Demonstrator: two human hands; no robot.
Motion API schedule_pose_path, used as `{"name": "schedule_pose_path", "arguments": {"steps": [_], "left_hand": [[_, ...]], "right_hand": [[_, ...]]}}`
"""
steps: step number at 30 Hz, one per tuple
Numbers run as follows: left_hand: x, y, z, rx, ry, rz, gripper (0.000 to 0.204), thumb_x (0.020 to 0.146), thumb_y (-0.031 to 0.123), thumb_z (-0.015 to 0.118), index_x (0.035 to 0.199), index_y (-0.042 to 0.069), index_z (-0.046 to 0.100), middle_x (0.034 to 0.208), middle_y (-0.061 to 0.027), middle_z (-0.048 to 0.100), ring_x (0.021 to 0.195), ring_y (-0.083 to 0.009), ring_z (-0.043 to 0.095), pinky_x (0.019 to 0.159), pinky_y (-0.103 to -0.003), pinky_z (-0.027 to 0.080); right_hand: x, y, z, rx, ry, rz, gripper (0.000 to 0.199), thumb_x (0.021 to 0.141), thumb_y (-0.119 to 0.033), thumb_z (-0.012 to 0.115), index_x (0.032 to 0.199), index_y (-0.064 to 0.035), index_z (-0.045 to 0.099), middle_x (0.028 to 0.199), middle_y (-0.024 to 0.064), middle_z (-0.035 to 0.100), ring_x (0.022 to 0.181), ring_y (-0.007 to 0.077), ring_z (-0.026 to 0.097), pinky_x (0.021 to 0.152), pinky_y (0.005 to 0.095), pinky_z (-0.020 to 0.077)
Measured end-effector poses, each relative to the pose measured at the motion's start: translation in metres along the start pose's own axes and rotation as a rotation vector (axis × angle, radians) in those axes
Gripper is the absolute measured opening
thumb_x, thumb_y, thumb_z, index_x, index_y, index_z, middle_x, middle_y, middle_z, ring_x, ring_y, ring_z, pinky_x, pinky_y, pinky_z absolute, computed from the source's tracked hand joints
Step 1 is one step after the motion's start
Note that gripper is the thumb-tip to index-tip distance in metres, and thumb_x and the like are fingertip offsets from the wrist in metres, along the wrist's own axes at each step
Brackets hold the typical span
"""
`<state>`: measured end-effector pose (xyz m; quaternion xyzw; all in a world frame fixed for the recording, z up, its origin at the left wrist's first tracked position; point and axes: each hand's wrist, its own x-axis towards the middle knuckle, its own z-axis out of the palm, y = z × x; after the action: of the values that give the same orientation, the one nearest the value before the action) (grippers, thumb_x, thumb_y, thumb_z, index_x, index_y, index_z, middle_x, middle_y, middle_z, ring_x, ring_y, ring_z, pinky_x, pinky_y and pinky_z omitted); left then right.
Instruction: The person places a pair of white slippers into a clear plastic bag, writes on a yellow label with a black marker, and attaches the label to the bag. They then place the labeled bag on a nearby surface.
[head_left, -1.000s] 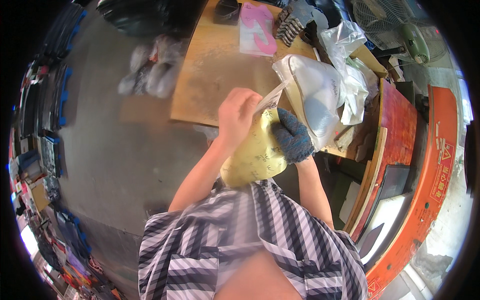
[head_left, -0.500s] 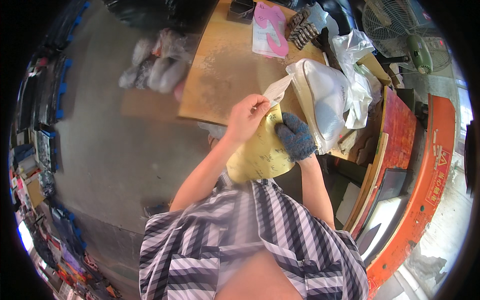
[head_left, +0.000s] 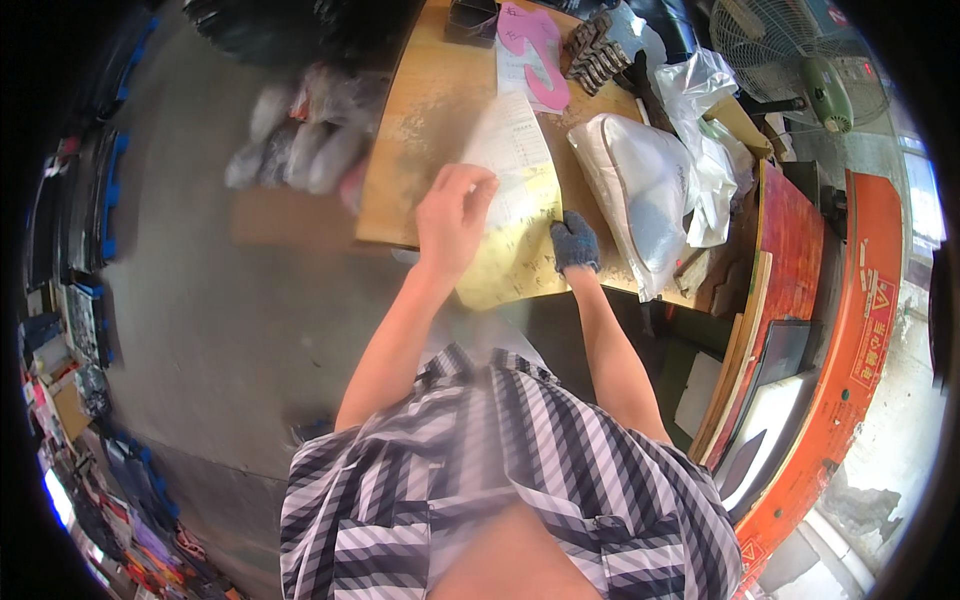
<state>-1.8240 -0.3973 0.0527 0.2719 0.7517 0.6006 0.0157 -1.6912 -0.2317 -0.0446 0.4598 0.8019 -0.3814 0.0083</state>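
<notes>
A yellow sheet with handwritten marks (head_left: 507,262) hangs in front of me at the table's near edge. My right hand (head_left: 575,244), in a dark blue-grey knitted glove, grips its right edge. Bare, my left hand (head_left: 455,215) has its fingertips pinched at the left edge of a white printed paper (head_left: 518,140). That paper lies opened out above the yellow sheet, its lower part overlapping it. Whether the two are joined is hidden.
On the wooden table (head_left: 405,150) lie a pink cut-out template (head_left: 545,80), stacked metal pieces (head_left: 598,58) and a stuffed clear bag (head_left: 640,190). A fan (head_left: 825,95) stands at the far right. Bagged bundles (head_left: 315,150) lie left of the table, and an orange metal beam (head_left: 850,350) runs along the right.
The white paper, folded small before, is now spread out over the table. My left hand has moved left and slightly up; the yellow sheet and my right hand have shifted away from my body.
</notes>
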Motion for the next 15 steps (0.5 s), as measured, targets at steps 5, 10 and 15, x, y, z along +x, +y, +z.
{"name": "schedule_pose_path", "arguments": {"steps": [5, 10, 15], "left_hand": [[-0.009, 0.022, -0.018, 0.005, -0.131, 0.359, 0.019, 0.072, 0.009, 0.075, 0.089, 0.009, 0.067, 0.085, -0.0056, 0.065, 0.067, -0.0177, 0.064, 0.056, -0.027, 0.049], [-0.014, 0.018, -0.005, -0.044, -0.147, 0.659, 0.028, 0.062, 0.0, 0.075, 0.087, 0.011, 0.071, 0.089, -0.0075, 0.063, 0.066, -0.0164, 0.062, 0.05, -0.024, 0.047], [-0.014, 0.009, 0.027, -0.107, -0.263, 0.791, 0.026, 0.063, 0.006, 0.076, 0.087, 0.013, 0.07, 0.089, -0.005, 0.062, 0.069, -0.0188, 0.063, 0.052, -0.027, 0.049]], "right_hand": [[0.002, 0.011, 0.006, -0.242, 0.322, -0.199, 0.039, 0.083, -0.027, 0.06, 0.114, -0.0033, 0.06, 0.111, 0.0144, 0.063, 0.101, 0.0278, 0.06, 0.088, 0.0355, 0.0451], [-0.051, -0.016, -0.065, 1.162, -0.285, 0.259, 0.059, 0.089, -0.058, 0.043, 0.109, -0.0045, 0.06, 0.09, 0.0078, 0.064, 0.071, 0.0179, 0.058, 0.06, 0.0292, 0.0452], [-0.076, -0.032, -0.095, 0.903, -0.363, 0.211, 0.033, 0.084, -0.032, 0.062, 0.102, -0.0043, 0.062, 0.08, 0.0042, 0.062, 0.064, 0.014, 0.056, 0.054, 0.0258, 0.0434]]}}
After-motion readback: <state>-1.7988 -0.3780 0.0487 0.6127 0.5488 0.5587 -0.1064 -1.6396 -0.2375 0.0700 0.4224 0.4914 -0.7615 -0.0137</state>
